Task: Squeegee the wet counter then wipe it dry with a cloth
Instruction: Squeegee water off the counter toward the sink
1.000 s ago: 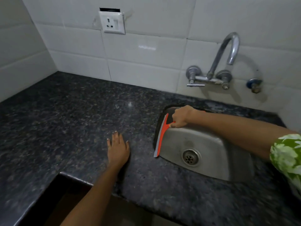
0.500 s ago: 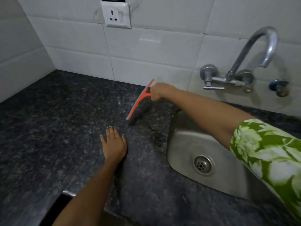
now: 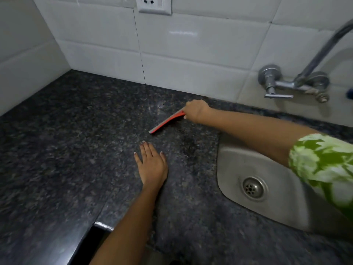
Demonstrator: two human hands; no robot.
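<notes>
Your right hand (image 3: 196, 111) is closed around the handle of the squeegee (image 3: 165, 121), fingers wrapped so that the handle itself is hidden inside the fist. The orange blade runs out from the fist toward the front-left, its free end lying on the worktop (image 3: 57, 150). The blade sits in the back half of the worktop, near the back edge where the stone meets the wall tiles (image 3: 191, 54), and to the left of the sink (image 3: 238, 165). Whether the whole rubber edge touches the stone cannot be told; the view is slightly blurred there.

Your left hand (image 3: 151, 165) lies flat, palm down, on the worktop, fingers spread a little and pointing toward the back edge. It holds nothing. It rests just in front of the blade's free end, apart from it, and left of the sink's left rim.

Your right forearm crosses above the back-left corner of the sink, and a green-and-white patterned sleeve (image 3: 324, 165) covers the upper arm at the right edge of the view. The sink's drain (image 3: 253, 188) shows in the basin's floor.

On the wall behind the sink a metal tap (image 3: 298, 83) stands out from the tiles, its spout curving up out of view. A white socket (image 3: 154, 5) is set in the tiles above the back edge. The left end of the worktop meets a side wall at the back-left corner. The front edge steps back near your left forearm.
</notes>
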